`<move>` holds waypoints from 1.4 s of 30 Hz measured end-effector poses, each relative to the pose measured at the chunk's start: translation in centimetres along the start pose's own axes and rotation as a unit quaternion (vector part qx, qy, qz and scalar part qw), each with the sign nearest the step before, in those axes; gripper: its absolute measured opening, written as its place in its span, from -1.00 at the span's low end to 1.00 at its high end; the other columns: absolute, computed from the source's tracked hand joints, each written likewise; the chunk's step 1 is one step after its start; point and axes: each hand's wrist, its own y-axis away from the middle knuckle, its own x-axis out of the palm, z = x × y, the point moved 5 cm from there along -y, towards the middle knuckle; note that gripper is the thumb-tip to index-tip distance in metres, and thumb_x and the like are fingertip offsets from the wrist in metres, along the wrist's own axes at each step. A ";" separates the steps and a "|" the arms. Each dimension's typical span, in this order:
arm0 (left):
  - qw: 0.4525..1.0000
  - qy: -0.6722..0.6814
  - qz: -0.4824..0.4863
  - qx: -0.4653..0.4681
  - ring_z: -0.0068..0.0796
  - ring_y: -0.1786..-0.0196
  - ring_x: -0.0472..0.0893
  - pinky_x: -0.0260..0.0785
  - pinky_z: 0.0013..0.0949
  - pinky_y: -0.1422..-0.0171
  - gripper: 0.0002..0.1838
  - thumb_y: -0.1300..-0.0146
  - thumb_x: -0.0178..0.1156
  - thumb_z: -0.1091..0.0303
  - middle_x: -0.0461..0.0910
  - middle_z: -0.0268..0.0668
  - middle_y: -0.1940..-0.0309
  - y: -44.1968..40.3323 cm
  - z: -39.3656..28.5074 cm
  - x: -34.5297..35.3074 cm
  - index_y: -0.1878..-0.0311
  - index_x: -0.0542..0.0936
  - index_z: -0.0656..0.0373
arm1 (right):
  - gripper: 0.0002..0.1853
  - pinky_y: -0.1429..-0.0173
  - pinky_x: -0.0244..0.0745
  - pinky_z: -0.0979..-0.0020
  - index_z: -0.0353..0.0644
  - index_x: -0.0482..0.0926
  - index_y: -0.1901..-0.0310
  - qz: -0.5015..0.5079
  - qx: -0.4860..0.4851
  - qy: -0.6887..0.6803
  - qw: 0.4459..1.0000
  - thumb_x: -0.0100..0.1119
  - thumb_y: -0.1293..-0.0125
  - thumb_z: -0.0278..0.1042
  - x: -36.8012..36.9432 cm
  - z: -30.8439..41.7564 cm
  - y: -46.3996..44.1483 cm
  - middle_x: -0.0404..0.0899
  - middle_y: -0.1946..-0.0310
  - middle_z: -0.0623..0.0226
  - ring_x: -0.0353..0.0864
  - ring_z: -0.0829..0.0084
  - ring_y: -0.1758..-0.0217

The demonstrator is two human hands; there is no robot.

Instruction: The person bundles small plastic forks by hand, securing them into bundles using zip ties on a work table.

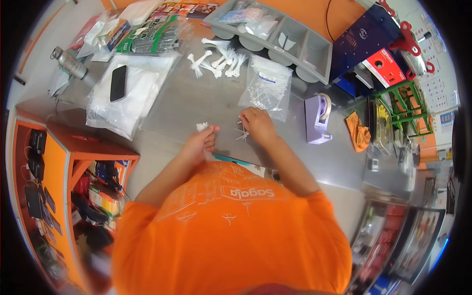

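Observation:
My left hand (200, 142) is closed around a small bunch of white cable ties (202, 126), whose heads stick out above the fingers near the table's front edge. To its right, my right hand (258, 124) has its fingers pinched together over a few loose white cable ties (242, 133); a white end shows at the fingertips. Just beyond that hand lies a clear plastic bag (268, 83) of white cable ties. Farther back, several bundles of white cable ties (221, 59) rest on the metal table (196, 93).
A phone (118, 83) lies on white plastic packs at the left, near a bottle (70, 63). Behind are green-labelled packs (152, 37) and a grey divided bin (314, 54). A purple tape dispenser (317, 120) and an orange cloth (358, 132) sit at the right.

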 end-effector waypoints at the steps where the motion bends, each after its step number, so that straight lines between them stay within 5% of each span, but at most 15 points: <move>1: 1.000 -0.006 -0.003 0.007 -0.72 0.66 0.06 -0.01 -0.58 0.54 -0.80 -0.31 -0.01 0.19 0.10 -0.57 0.70 -0.2 0.0 -0.3 0.22 0.43 0.12 | -0.92 0.11 0.30 0.35 -0.14 0.49 0.33 -0.032 0.029 -0.052 0.998 0.10 -0.11 -0.40 -0.4 -0.1 -0.3 0.51 0.39 0.37 0.48 0.39 0.25; 3: 1.000 -0.010 -0.007 0.021 -0.72 0.66 0.07 -0.01 -0.58 0.54 -0.80 -0.30 0.00 0.18 0.11 -0.56 0.70 -0.3 -0.4 -0.5 0.21 0.43 0.12 | -0.90 0.15 0.31 0.38 -0.15 0.49 0.30 -0.063 0.051 -0.104 0.991 0.12 -0.13 -0.40 -1.1 0.5 -1.1 0.51 0.39 0.34 0.49 0.39 0.30; 5: 0.996 -0.052 -0.046 0.058 -0.74 0.65 0.06 0.00 -0.58 0.54 -0.78 -0.27 0.05 0.18 0.11 -0.58 0.70 -0.3 -1.2 -0.3 0.21 0.45 0.13 | -0.87 0.24 0.34 0.46 -0.20 0.50 0.23 -0.079 0.237 -0.323 0.913 0.10 -0.19 -0.40 -1.4 -0.2 -1.7 0.51 0.43 0.35 0.46 0.49 0.37; 9: 0.970 -0.166 -0.091 0.151 -0.76 0.63 0.11 0.01 -0.60 0.53 -0.75 -0.23 0.10 0.16 0.24 -0.58 0.65 -0.3 -3.9 1.1 0.21 0.48 0.15 | -0.86 0.30 0.33 0.56 -0.26 0.50 0.21 -0.111 0.283 -0.458 0.835 0.07 -0.23 -0.41 -2.4 0.0 -2.7 0.49 0.45 0.42 0.42 0.60 0.40; 11: 0.927 -0.261 -0.138 0.232 -0.78 0.61 0.17 0.05 -0.61 0.51 -0.74 -0.21 0.13 0.16 0.40 -0.53 0.57 0.6 -6.1 3.1 0.21 0.52 0.16 | -0.85 0.29 0.33 0.60 -0.31 0.50 0.24 -0.053 0.318 -0.629 0.707 0.10 -0.22 -0.42 -2.9 1.3 -3.0 0.49 0.45 0.45 0.42 0.64 0.40; 18: 0.950 -0.268 0.051 0.149 -0.77 0.61 0.21 0.11 -0.63 0.49 -0.75 -0.20 0.15 0.18 0.48 -0.46 0.50 0.6 -5.1 6.1 0.21 0.53 0.17 | -0.80 0.23 0.33 0.62 -0.31 0.51 0.17 -0.021 0.260 -0.608 0.750 0.12 -0.20 -0.42 -4.6 3.4 -2.9 0.54 0.40 0.42 0.45 0.66 0.33; 20: 0.980 -0.165 0.055 0.098 -0.74 0.64 0.22 0.11 -0.61 0.51 -0.78 -0.22 0.13 0.20 0.44 -0.47 0.55 0.8 -3.9 5.7 0.24 0.53 0.16 | -0.72 0.20 0.35 0.60 -0.29 0.49 0.05 0.005 0.251 -0.533 0.808 0.07 -0.26 -0.35 -4.6 3.0 -2.7 0.56 0.35 0.42 0.47 0.65 0.28; 24: 0.995 -0.051 0.076 0.031 -0.70 0.60 0.27 0.16 -0.56 0.46 -0.80 -0.23 0.11 0.21 0.40 -0.47 0.58 1.5 -2.3 5.7 0.26 0.52 0.15 | -0.65 0.12 0.35 0.56 -0.25 0.43 -0.06 -0.077 0.228 -0.525 0.817 -0.02 -0.32 -0.25 -6.0 3.8 -2.6 0.56 0.26 0.37 0.46 0.63 0.23; 26: 0.996 0.015 0.091 0.002 -0.67 0.54 0.31 0.20 -0.53 0.40 -0.79 -0.26 0.07 0.18 0.38 -0.47 0.56 1.9 -1.3 5.8 0.23 0.48 0.12 | -0.62 0.08 0.38 0.58 -0.32 0.38 -0.10 -0.031 0.145 -0.493 0.857 -0.15 -0.38 -0.24 -6.1 5.2 -2.7 0.48 0.06 0.25 0.47 0.57 0.24; 30: 1.000 -0.003 0.022 -0.009 -0.65 0.48 0.33 0.21 -0.51 0.36 -0.78 -0.29 0.01 0.14 0.39 -0.47 0.53 3.2 -1.0 6.7 0.20 0.43 0.08 | -0.62 -0.04 0.35 0.50 -0.29 0.37 -0.11 0.139 0.272 -0.580 0.756 -0.17 -0.39 -0.23 -4.4 7.2 -0.7 0.45 -0.03 0.22 0.47 0.46 0.07; 33: 0.996 0.026 -0.041 -0.075 -0.69 0.52 0.28 0.18 -0.57 0.37 -0.79 -0.34 -0.08 0.12 0.31 -0.52 0.55 3.7 -0.3 6.3 0.22 0.39 0.05 | -0.63 -0.07 0.34 0.45 -0.23 0.37 -0.12 0.078 0.129 -0.454 0.878 -0.18 -0.39 -0.25 -4.0 8.0 0.6 0.43 -0.04 0.20 0.46 0.38 0.00; 35: 0.992 0.009 0.106 -0.072 -0.75 0.57 0.19 0.14 -0.62 0.41 -0.77 -0.35 -0.12 0.09 0.22 -0.55 0.58 3.6 0.1 4.8 0.26 0.37 0.03 | -0.64 -0.14 0.28 0.34 -0.23 0.40 -0.09 0.048 0.150 -0.494 0.855 -0.14 -0.35 -0.25 -3.5 7.4 1.7 0.43 0.00 0.01 0.42 0.16 -0.08; 40: 0.996 0.024 0.071 -0.039 -0.78 0.61 0.10 0.07 -0.64 0.47 -0.78 -0.35 -0.11 0.10 0.15 -0.57 0.58 3.2 -0.4 4.4 0.25 0.37 0.01 | -0.77 -0.04 0.33 0.27 -0.24 0.51 0.14 -0.035 0.209 -0.242 0.947 -0.02 -0.24 -0.33 -2.0 -0.3 2.3 0.49 0.12 0.20 0.46 0.21 0.03; 42: 0.999 0.004 0.023 -0.031 -0.77 0.62 0.09 0.06 -0.63 0.48 -0.79 -0.34 -0.09 0.10 0.16 -0.56 0.58 3.0 -0.5 4.5 0.24 0.37 0.01 | -0.85 0.06 0.34 0.29 -0.19 0.54 0.30 0.010 0.145 -0.010 0.989 0.07 -0.10 -0.39 -1.5 -0.3 2.1 0.49 0.28 0.33 0.47 0.33 0.13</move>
